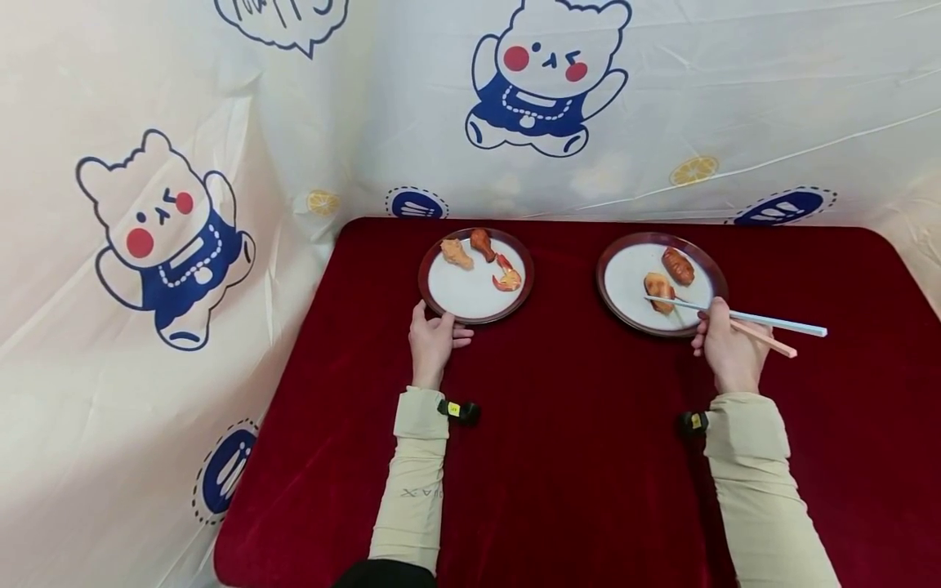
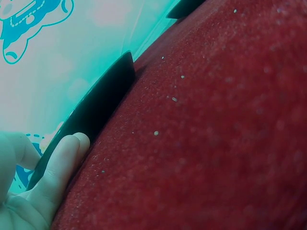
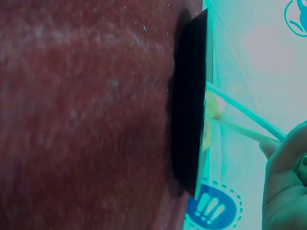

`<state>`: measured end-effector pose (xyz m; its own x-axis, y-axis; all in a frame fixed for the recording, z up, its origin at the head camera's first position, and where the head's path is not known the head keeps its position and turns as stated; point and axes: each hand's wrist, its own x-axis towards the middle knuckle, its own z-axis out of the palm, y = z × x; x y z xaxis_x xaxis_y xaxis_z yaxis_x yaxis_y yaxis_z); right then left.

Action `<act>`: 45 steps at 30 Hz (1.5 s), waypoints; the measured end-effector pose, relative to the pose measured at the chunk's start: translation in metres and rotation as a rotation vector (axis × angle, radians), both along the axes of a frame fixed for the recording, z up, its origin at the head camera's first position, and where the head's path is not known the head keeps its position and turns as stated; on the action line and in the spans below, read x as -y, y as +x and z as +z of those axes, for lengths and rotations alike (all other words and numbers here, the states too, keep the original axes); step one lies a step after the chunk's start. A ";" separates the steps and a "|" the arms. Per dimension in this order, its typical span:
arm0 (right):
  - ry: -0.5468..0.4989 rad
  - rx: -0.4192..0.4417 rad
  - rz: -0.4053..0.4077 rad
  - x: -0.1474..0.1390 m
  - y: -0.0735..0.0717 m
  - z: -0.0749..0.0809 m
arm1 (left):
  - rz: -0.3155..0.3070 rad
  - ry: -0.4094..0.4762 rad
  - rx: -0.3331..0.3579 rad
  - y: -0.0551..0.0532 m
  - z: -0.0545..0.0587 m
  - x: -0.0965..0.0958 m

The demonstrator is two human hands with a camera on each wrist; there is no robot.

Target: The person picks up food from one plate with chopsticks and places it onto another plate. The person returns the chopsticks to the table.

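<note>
The right hand (image 1: 735, 349) held chopsticks (image 1: 781, 323) at a golden nugget (image 1: 657, 286) on the right plate (image 1: 623, 279), contact unclear; it looked light, firm, best pinched mid-body. The left hand (image 1: 432, 341), loosely spread, touched the left plate (image 1: 470, 300).

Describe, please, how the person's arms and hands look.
The left hand and right hand wear no gloves. Both sleeves are cream with wide cuffs; dark lettering marks the left one. A small black device with a yellow label sits at each wrist.
</note>
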<state>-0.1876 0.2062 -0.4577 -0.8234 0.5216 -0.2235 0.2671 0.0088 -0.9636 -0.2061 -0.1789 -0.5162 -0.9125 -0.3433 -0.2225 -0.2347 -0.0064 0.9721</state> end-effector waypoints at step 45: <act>0.496 -0.058 0.381 -0.001 0.012 0.000 | 0.000 -0.014 -0.008 0.001 0.001 -0.002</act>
<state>-0.1756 0.2075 -0.4578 -0.9755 0.2190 0.0198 0.1049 0.5426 -0.8334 -0.2056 -0.1773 -0.5154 -0.9143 -0.3459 -0.2107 -0.2273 0.0074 0.9738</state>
